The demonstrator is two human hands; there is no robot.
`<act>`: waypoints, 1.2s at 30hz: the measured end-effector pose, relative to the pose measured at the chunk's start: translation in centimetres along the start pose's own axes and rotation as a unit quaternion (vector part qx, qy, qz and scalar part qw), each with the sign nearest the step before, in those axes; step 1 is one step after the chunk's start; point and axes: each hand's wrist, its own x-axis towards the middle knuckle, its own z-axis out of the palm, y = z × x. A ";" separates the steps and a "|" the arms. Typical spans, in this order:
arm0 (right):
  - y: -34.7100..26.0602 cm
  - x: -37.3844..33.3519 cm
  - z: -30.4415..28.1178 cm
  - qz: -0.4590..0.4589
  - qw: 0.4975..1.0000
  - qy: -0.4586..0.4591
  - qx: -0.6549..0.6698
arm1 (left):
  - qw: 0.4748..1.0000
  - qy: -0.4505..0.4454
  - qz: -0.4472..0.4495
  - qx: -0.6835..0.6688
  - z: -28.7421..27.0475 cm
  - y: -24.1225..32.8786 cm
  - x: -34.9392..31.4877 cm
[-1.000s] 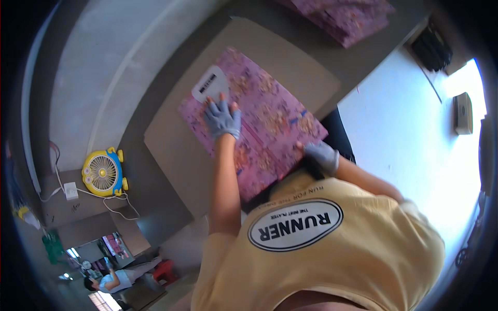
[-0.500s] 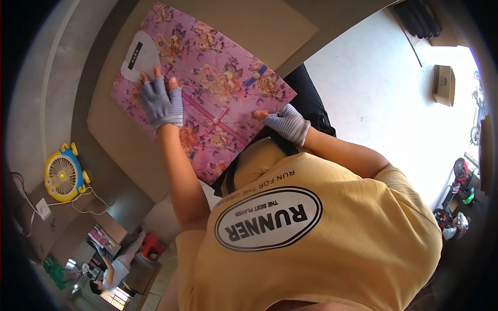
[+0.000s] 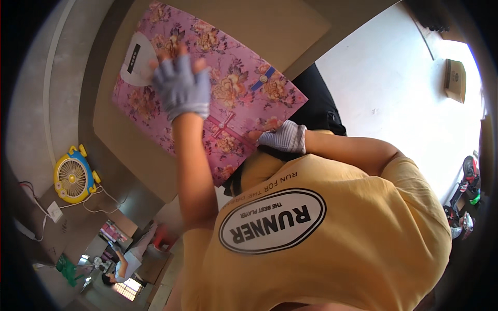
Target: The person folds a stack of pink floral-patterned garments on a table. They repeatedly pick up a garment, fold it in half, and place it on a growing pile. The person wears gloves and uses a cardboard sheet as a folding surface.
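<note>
A large flat pink panel [image 3: 236,111] printed with flowers and a ribbon lies at a slant on brown cardboard [image 3: 116,111]. It bears a pale rounded patch with a black label at the far left and a blue band toward the right. My left hand [image 3: 182,85], in a grey fingerless glove, is spread over the panel beside the pale patch, slightly blurred; I cannot tell whether it touches. At the near right edge, my right hand [image 3: 282,139], in a striped fingerless glove, is closed on the panel, thumb on top and the other fingers mostly hidden.
A yellow and blue fan [image 3: 73,176] with a white cord stands at the left. Farther off at lower left, another person [image 3: 124,267] works by a table. A cardboard box [image 3: 455,80] sits on the pale floor at right, with a red and black scooter-like thing [image 3: 469,176] nearby.
My left hand has moved right across the panel, away from its left edge. My right hand has slid a little nearer to my body along the edge. The whole view has shifted slightly.
</note>
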 end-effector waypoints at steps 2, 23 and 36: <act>-3.4 -1.2 -0.7 0.032 0.998 0.007 -0.062 | 0.993 0.030 0.029 -0.106 0.6 3.9 0.4; -3.7 0.3 -3.1 -0.170 0.967 -0.180 -0.058 | 0.986 0.012 0.103 -0.127 1.3 3.5 3.8; 2.1 0.5 0.7 -0.116 0.872 -0.215 0.424 | 0.993 0.075 -0.087 -0.043 4.2 -5.2 17.0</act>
